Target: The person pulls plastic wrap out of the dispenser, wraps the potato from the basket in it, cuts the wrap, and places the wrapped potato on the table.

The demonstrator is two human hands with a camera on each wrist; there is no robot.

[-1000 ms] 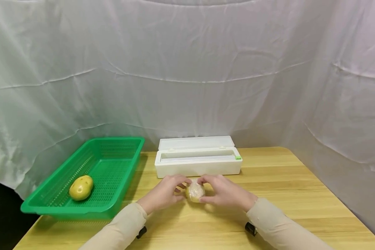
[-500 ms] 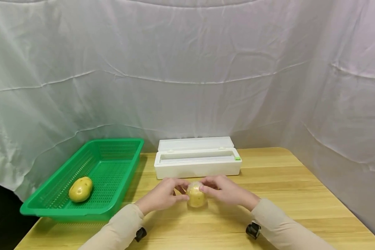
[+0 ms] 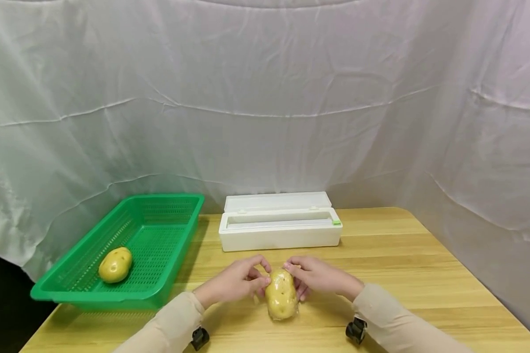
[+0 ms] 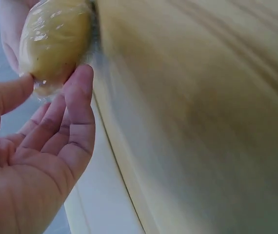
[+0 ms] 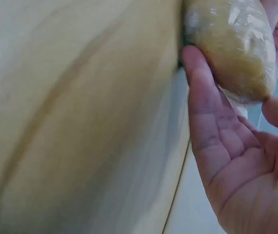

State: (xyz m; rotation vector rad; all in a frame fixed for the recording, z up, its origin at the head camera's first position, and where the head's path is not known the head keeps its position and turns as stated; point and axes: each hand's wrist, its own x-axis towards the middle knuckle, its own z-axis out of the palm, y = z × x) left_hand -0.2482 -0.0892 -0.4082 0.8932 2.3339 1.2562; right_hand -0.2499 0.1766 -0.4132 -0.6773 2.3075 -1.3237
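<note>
A yellow potato (image 3: 281, 296) wrapped in clear cling film stands out between both hands, its long side pointing toward me over the wooden table (image 3: 402, 274). My left hand (image 3: 236, 282) pinches its far left end with thumb and forefinger. From the other side, my right hand (image 3: 322, 279) holds the far right end, thumb on top and fingers along the flank. Shiny creases of film cover the potato (image 4: 56, 39) in the left wrist view. In the right wrist view the thumb and a fingertip of the right hand (image 5: 236, 161) touch the wrapped end.
Behind the hands lies a long white cling-film box (image 3: 280, 239) with its lid (image 3: 278, 201) raised and a green tab (image 3: 336, 222) at the right. On the left, a green basket (image 3: 97, 297) holds another potato (image 3: 115, 265). A pale curtain (image 3: 265, 98) hangs behind the table.
The potato has turned from showing its end to lying lengthwise toward me, and has come nearer. Both hands have shifted their fingers to its far end. Basket and box stay put.
</note>
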